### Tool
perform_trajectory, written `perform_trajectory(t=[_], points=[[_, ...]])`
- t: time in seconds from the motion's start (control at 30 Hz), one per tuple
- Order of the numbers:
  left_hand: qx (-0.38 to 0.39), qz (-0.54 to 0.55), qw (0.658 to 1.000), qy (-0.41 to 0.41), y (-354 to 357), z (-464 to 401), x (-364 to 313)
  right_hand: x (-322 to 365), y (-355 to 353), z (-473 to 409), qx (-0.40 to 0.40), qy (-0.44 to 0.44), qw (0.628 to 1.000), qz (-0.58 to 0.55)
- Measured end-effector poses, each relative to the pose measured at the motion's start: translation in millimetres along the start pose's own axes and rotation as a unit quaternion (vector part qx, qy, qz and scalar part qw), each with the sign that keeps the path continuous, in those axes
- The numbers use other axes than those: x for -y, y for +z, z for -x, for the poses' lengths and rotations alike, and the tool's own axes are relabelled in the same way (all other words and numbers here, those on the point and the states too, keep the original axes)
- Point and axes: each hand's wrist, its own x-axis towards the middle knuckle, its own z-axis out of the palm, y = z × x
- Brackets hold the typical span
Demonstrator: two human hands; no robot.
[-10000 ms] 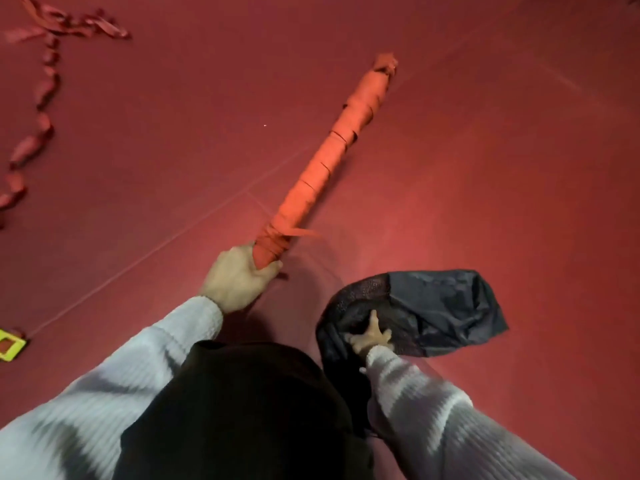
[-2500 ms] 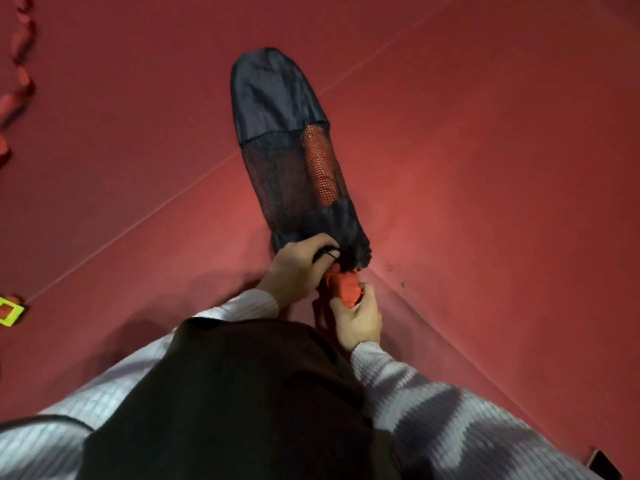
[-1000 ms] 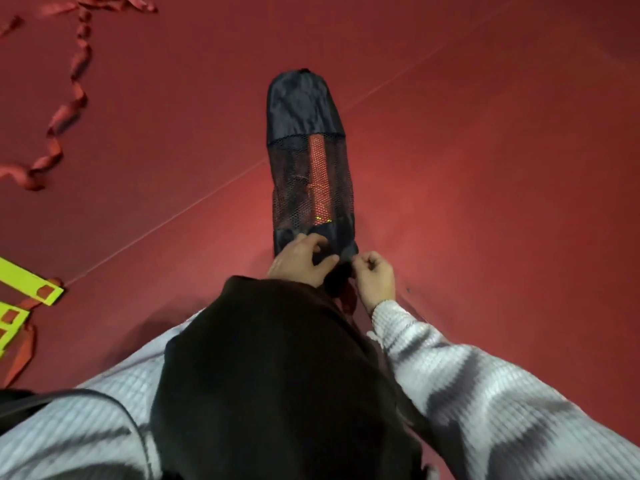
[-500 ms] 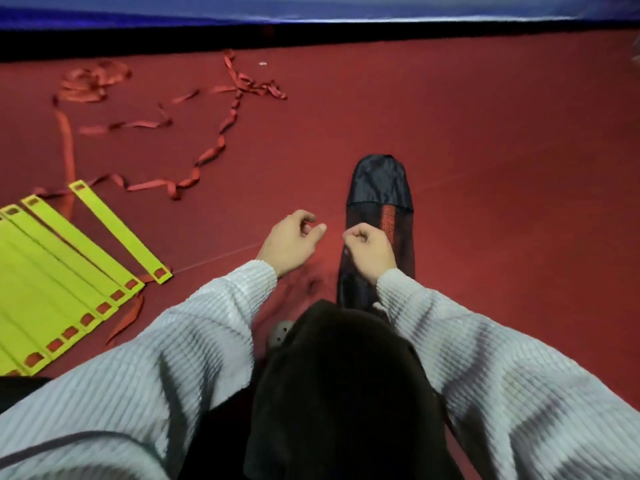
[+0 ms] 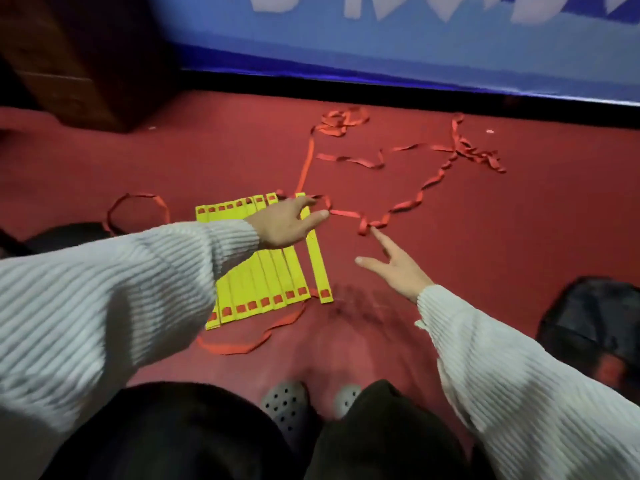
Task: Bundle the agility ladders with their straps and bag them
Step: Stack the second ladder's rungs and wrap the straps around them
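In the head view, the only one here, the person is reaching both arms out over the red floor (image 5: pixel 519 237) toward the second agility ladder. The yellow rungs (image 5: pixel 266 265) are lying gathered side by side in a flat stack, their long axes running from about seven o'clock to one o'clock, and the orange strap (image 5: pixel 405 206) is trailing loose from the stack's far end toward one and two o'clock, twisting away to a tangle near the blue wall padding (image 5: pixel 381 53). The left hand (image 5: pixel 287 223) is hovering at the far end of the stack, fingers (image 5: pixel 317 216) spread and lightly bent, gripping nothing, though whether they are brushing the rungs or strap is unclear. The right hand (image 5: pixel 398 271) is lying just to the three o'clock side of the stack, fingers straight and splayed, its forefinger pointing to eleven o'clock at a kink in the strap; touching or just short, I cannot tell. So the left hand is sitting nearer the rungs and the right nearer the loose strap, which suggests strap gathering is coming next. The dark mesh bag (image 5: pixel 595 317) is lying well apart at four o'clock, beside the right sleeve. Grey perforated shoes (image 5: pixel 287 403) are showing at six o'clock.
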Motion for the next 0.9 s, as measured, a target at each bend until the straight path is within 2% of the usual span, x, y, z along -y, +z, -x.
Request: perform_trajectory(t=[0.1,0.2,0.3,0.47,0.53,0.6,0.67,0.77,0.83,0.9], points=[[-0.037,0.022,0.995,-0.088,-17,3,70,14,44,-49,0.082,-0.013,0.995,0.058],[-0.065,0.103,0.977,-0.173,-3,1,134,19,87,-89,0.142,-0.026,0.984,0.108],[-0.067,0.165,0.951,-0.253,27,0,195,16,126,-126,0.187,-0.008,0.971,0.147],[-0.052,0.194,0.921,-0.334,75,-10,277,-3,185,-192,0.221,0.030,0.957,0.184],[-0.046,0.190,0.915,-0.352,90,-13,305,-19,206,-217,0.202,0.054,0.961,0.182],[-0.047,0.169,0.914,-0.367,105,-20,331,-43,218,-241,0.126,0.087,0.968,0.200],[-0.038,0.140,0.909,-0.390,119,-28,352,-67,222,-260,0.060,0.156,0.960,0.223],[-0.020,0.136,0.887,-0.440,143,-38,369,-92,232,-273,0.055,0.239,0.939,0.239],[-0.043,0.107,0.877,-0.467,155,-49,369,-98,251,-274,0.035,0.225,0.925,0.304],[-0.079,0.110,0.863,-0.488,165,-58,363,-97,275,-270,-0.002,0.167,0.925,0.341]])
